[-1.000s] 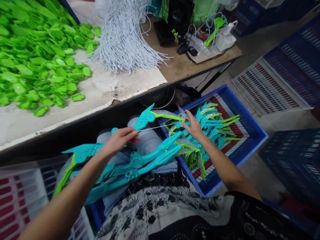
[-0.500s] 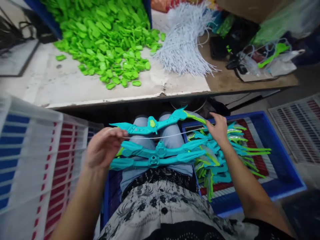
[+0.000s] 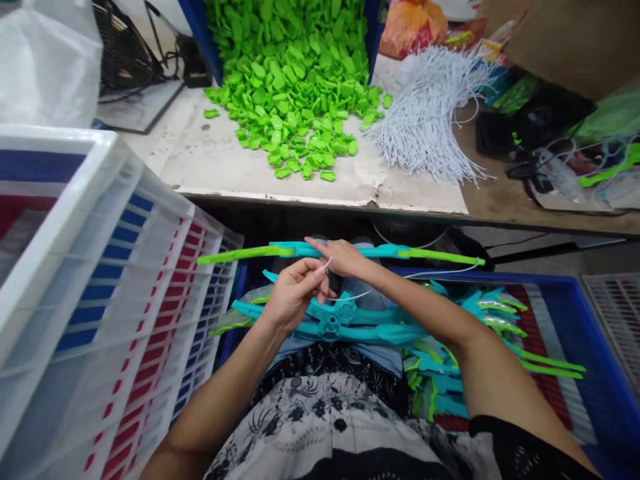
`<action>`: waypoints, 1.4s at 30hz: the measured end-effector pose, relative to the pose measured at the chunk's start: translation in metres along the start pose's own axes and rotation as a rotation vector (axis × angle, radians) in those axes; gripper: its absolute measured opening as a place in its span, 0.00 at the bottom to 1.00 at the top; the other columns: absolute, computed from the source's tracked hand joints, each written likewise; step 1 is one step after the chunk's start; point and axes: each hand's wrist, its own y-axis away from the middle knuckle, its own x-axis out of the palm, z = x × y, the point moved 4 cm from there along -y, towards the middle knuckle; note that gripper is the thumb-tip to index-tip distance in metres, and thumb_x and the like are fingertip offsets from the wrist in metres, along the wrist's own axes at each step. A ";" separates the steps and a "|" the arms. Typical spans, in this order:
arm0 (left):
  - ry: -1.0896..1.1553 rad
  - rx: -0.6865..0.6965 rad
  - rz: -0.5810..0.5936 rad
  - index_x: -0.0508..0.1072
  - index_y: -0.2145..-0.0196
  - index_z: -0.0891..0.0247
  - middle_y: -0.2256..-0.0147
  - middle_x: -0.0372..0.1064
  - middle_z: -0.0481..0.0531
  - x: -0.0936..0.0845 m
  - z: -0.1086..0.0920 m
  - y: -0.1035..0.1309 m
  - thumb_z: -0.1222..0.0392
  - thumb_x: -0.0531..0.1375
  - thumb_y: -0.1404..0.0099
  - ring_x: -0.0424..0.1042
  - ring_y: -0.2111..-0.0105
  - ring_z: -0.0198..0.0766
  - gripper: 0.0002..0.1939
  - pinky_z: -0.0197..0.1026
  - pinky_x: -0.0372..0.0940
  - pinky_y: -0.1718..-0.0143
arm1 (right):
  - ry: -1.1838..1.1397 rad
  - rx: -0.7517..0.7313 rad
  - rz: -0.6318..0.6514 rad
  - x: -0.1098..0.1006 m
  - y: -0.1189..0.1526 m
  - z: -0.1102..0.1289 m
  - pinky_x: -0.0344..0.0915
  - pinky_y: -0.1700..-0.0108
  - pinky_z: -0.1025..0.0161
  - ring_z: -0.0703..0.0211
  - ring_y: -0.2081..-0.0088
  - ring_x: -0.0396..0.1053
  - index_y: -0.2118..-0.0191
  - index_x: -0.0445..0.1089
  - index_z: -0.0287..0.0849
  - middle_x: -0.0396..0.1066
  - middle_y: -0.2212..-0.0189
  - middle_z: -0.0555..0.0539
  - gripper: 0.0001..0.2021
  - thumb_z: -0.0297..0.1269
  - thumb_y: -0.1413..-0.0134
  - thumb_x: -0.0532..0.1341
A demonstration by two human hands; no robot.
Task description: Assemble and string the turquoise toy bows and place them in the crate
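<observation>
Turquoise-and-lime-green plastic bow, held at its middle beside a pinched cord

Lying nearly level across the centre of the frame, the bow is turquoise in its middle section and lime green along both slender limbs. The right hand grasps it near the middle, one finger laid along the turquoise section; the firmness of the grip cannot be told. A hold at this point probably balances the two long limbs. The left hand, just below, pinches a thin white cord between thumb and fingers, a short end projecting upward, presumably for fine control of the tip. The cord runs from the bow's right tip, is hidden in part by the right forearm, and sags, which suggests little tension.

Two turquoise bow-shaped plastic pieces rest below the hands, the lap apparently serving as a shelf. Similar pieces lie heaped in a blue plastic crate at lower right, seemingly placed for easy reach. On the table, across the upper frame, loose lime-green plastic pieces and a bundle of white cords lie side by side, apparently grouped by kind.
</observation>
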 end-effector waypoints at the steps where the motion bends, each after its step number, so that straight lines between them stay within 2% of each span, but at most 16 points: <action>1: 0.004 0.063 -0.047 0.70 0.72 0.64 0.82 0.63 0.43 -0.005 -0.003 0.000 0.55 0.65 0.44 0.62 0.84 0.27 0.10 0.38 0.68 0.72 | -0.041 0.013 0.019 -0.005 0.003 -0.010 0.61 0.61 0.61 0.53 0.63 0.70 0.34 0.45 0.52 0.72 0.60 0.42 0.28 0.39 0.39 0.50; 4: -0.013 0.313 -0.303 0.70 0.71 0.64 0.83 0.60 0.42 -0.033 -0.020 -0.001 0.57 0.64 0.44 0.60 0.83 0.26 0.09 0.33 0.62 0.77 | -0.239 0.078 0.077 -0.008 0.011 -0.037 0.60 0.65 0.66 0.58 0.67 0.71 0.38 0.54 0.59 0.75 0.63 0.49 0.26 0.43 0.42 0.55; 7: -0.077 0.501 -0.534 0.71 0.71 0.65 0.83 0.60 0.42 -0.070 -0.041 -0.006 0.58 0.65 0.46 0.57 0.85 0.25 0.09 0.30 0.56 0.83 | -0.426 0.110 0.085 -0.001 0.017 -0.049 0.60 0.66 0.68 0.60 0.70 0.70 0.40 0.58 0.57 0.76 0.66 0.52 0.26 0.44 0.45 0.57; 10: -0.189 0.531 -0.599 0.72 0.72 0.66 0.83 0.61 0.43 -0.097 -0.060 -0.023 0.59 0.65 0.48 0.56 0.86 0.25 0.09 0.30 0.52 0.86 | -0.451 0.112 0.071 0.004 0.020 -0.050 0.59 0.68 0.68 0.62 0.73 0.68 0.41 0.61 0.55 0.76 0.69 0.52 0.25 0.44 0.46 0.57; 13: -0.279 0.495 -0.607 0.72 0.73 0.67 0.84 0.61 0.43 -0.111 -0.074 -0.044 0.58 0.64 0.49 0.55 0.87 0.25 0.09 0.30 0.49 0.88 | -0.416 0.122 0.061 0.003 0.022 -0.046 0.58 0.70 0.68 0.63 0.76 0.66 0.41 0.61 0.56 0.75 0.70 0.52 0.25 0.45 0.46 0.57; 17: -0.376 0.439 -0.617 0.72 0.74 0.67 0.85 0.61 0.43 -0.118 -0.084 -0.066 0.57 0.63 0.50 0.54 0.88 0.25 0.09 0.30 0.46 0.88 | -0.386 0.128 0.070 -0.001 0.023 -0.043 0.56 0.71 0.68 0.61 0.76 0.66 0.41 0.61 0.55 0.74 0.73 0.51 0.25 0.47 0.45 0.56; 21: -0.475 0.441 -0.630 0.72 0.76 0.67 0.86 0.61 0.44 -0.123 -0.089 -0.074 0.58 0.62 0.50 0.56 0.87 0.26 0.08 0.30 0.48 0.86 | -0.388 0.125 0.085 -0.002 0.022 -0.042 0.55 0.72 0.67 0.60 0.75 0.67 0.41 0.61 0.55 0.73 0.74 0.51 0.25 0.48 0.45 0.56; 28: -0.546 0.476 -0.630 0.72 0.76 0.67 0.86 0.62 0.44 -0.127 -0.091 -0.079 0.57 0.61 0.49 0.58 0.85 0.27 0.09 0.30 0.51 0.83 | -0.397 0.126 0.088 0.000 0.021 -0.043 0.56 0.71 0.68 0.58 0.72 0.69 0.40 0.60 0.55 0.75 0.70 0.51 0.25 0.48 0.45 0.56; 34: -0.595 0.488 -0.660 0.72 0.76 0.67 0.85 0.63 0.45 -0.125 -0.091 -0.081 0.58 0.60 0.48 0.59 0.84 0.28 0.08 0.30 0.52 0.83 | -0.359 0.119 0.075 0.004 0.022 -0.044 0.58 0.69 0.69 0.61 0.71 0.70 0.40 0.59 0.55 0.76 0.63 0.51 0.25 0.47 0.43 0.55; 42: -0.502 0.495 -0.606 0.70 0.76 0.66 0.85 0.64 0.45 -0.115 -0.095 -0.075 0.60 0.61 0.49 0.58 0.87 0.27 0.06 0.30 0.51 0.86 | -0.155 0.104 0.033 0.010 0.030 -0.037 0.58 0.67 0.67 0.55 0.65 0.73 0.38 0.55 0.57 0.77 0.63 0.49 0.24 0.47 0.40 0.52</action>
